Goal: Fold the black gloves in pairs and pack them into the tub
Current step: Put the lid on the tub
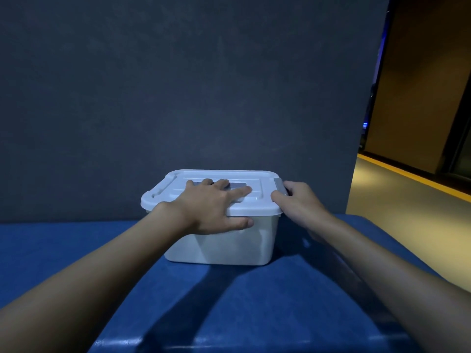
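A white plastic tub (229, 245) stands on the blue surface with its white lid (257, 179) in place. My left hand (211, 207) lies flat on top of the lid, fingers spread over the grey handle (237, 186), thumb down over the front rim. My right hand (298, 202) is at the tub's right end, its fingers curled round the grey side latch (281, 186). No black gloves are in view.
The blue padded surface (229, 301) runs from me to a dark grey wall (178, 85) right behind the tub. To the right is a yellowish floor (407, 200) with a yellow stripe.
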Demonstrator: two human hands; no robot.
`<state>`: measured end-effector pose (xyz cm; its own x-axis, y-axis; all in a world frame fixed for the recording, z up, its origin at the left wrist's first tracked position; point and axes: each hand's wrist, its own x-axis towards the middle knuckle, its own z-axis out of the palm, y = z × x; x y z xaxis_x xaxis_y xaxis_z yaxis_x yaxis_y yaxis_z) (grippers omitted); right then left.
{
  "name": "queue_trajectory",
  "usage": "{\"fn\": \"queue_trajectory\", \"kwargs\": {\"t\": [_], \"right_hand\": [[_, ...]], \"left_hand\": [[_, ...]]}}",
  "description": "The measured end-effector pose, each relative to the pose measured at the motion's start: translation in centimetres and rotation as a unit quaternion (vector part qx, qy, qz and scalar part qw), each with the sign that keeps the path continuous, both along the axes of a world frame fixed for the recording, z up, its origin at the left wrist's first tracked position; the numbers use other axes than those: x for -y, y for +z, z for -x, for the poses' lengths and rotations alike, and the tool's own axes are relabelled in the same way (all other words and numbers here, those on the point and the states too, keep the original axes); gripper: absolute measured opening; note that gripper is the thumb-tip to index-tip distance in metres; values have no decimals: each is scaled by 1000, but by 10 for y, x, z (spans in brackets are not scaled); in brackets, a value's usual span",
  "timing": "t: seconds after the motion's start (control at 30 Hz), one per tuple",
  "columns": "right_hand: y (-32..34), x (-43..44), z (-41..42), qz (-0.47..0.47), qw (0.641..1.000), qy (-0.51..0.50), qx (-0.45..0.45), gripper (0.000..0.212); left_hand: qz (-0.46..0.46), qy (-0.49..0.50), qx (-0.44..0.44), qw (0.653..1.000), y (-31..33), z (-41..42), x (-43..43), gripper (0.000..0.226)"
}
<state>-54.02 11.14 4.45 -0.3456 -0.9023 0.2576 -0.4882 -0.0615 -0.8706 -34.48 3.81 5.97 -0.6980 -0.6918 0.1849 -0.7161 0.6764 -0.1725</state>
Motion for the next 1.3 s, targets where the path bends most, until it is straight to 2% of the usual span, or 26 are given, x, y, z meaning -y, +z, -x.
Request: {"fn": "queue_trajectory", "kwargs": {"t": [0.07, 0.13, 0.17, 0.2, 0.27, 0.33, 0.4, 0.47, 0.6, 0.7, 0.87, 0.93, 1.3], "right_hand": [[4, 1, 2, -23, 999, -1, -29, 20], [9, 4, 3, -39, 997, -4, -70, 16], [12, 8, 3, -46, 991, -12, -125, 11], [14, 12, 2, -50, 979, -26, -195, 14], [24, 21, -10, -55, 957, -36, -282, 39], [35, 25, -26, -60, 953, 7, -297, 51], [42, 38, -44, -72, 942, 74, -319, 61], [44, 55, -61, -106, 923, 144, -342, 70], [40, 92, -81, -165, 890, 185, -384, 91], [41, 103, -85, -178, 870, 201, -412, 86], [38, 111, -89, -162, 870, 195, -423, 86], [35, 111, -89, -154, 869, 191, -429, 85], [32, 104, -90, -148, 870, 185, -433, 76]], "left_hand": [[-21, 3, -1, 1000, 3, -2, 0, 71], [-62, -10, -48, 997, 8, -9, 1, 62], [-92, -20, -94, 991, 11, -15, 3, 55], [-115, -25, -142, 983, 14, -23, 6, 47], [-110, 2, -200, 974, 15, -45, 21, 39], [-96, 64, -234, 965, 13, -65, 36, 40], [-116, 109, -314, 936, 9, -86, 47, 42], [-134, 136, -374, 907, 4, -102, 53, 33], [-200, 166, -453, 853, -14, -118, 65, 52], [-258, 156, -524, 797, -24, -120, 73, 64], [-321, 145, -578, 737, -22, -115, 74, 89], [-317, 145, -583, 734, -19, -113, 74, 93], [-233, 157, -575, 768, -15, -108, 65, 77]]}}
